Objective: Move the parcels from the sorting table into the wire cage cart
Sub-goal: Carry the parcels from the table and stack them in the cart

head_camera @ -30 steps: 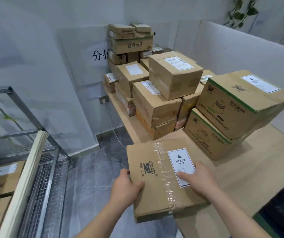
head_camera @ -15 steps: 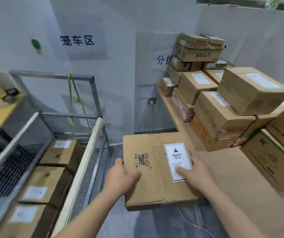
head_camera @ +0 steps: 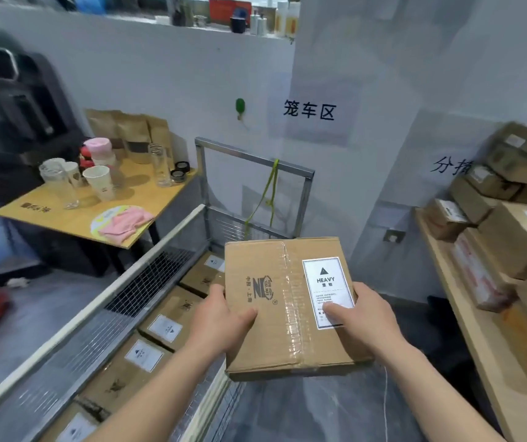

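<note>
Both bare forearms reach forward from the lower edge of the view, angled slightly toward each other. The left hand (head_camera: 224, 317) grips the left side of a cardboard parcel (head_camera: 275, 339), thumb lying flat on its top face, the other fingers hidden beneath. The right hand (head_camera: 364, 317) holds the right side in the same way, its thumb pressed on the top. The wrists are level and roughly straight.

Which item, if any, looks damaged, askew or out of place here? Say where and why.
Nothing is plainly wrong. The box, gripped by the left hand and right hand, has wrinkled, unevenly laid tape. A pink cloth overhangs the side table edge. Parcels in the cage cart lie flat.
</note>
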